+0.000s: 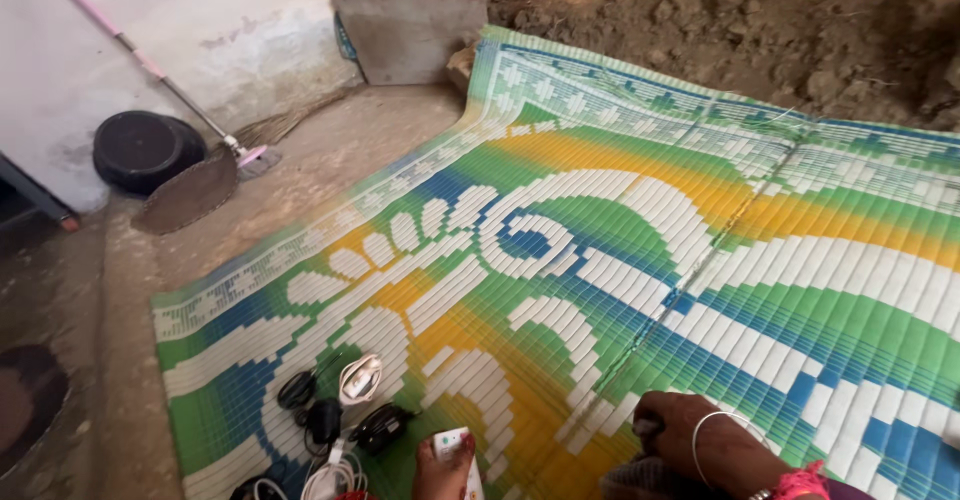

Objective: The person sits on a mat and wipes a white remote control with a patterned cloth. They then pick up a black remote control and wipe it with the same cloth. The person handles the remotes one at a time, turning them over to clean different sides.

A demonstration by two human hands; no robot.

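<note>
Woven mat (620, 260), coiled chargers (345, 415) beside left hand (443, 465).

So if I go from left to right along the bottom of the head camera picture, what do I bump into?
Black coiled cable → white coiled cable → black charger → left hand holding a small white thing → right hand with a bangle, all on the colourful woven mat.

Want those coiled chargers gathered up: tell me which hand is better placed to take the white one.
Probably the left hand: it sits beside the white coiled charger and black chargers, though it already holds a small white item. The right hand rests farther off on the mat.
</note>
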